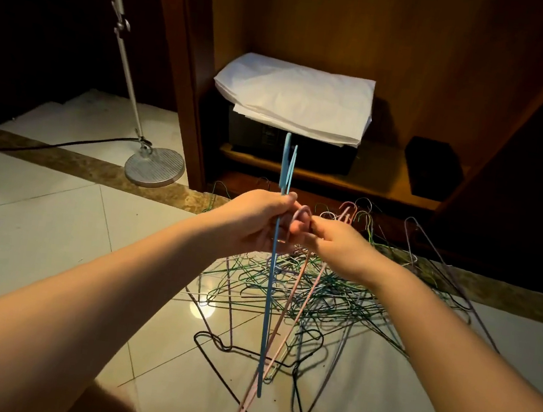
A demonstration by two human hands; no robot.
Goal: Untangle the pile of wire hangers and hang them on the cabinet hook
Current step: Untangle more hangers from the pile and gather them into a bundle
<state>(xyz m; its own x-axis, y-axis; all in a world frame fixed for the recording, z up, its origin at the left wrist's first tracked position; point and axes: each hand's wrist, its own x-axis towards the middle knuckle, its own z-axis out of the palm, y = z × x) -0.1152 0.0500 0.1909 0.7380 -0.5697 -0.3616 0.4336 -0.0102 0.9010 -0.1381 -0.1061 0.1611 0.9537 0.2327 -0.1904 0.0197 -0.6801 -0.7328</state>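
A tangled pile of wire hangers (321,292) in green, purple, black and white lies on the tiled floor in front of the wooden cabinet (404,50). My left hand (257,221) is closed around a blue hanger (271,275), held edge-on and upright above the pile. Just to its right, my right hand (337,245) pinches a pink hanger (287,315) near its hook; the hanger slants down toward me. The two hands almost touch. No cabinet hook is visible in this view.
A folded white sheet (295,95) rests on a dark box (291,146) on the low cabinet shelf, with a small black box (432,168) to its right. A lamp stand with a round metal base (154,166) and a black cable (46,145) stands at left.
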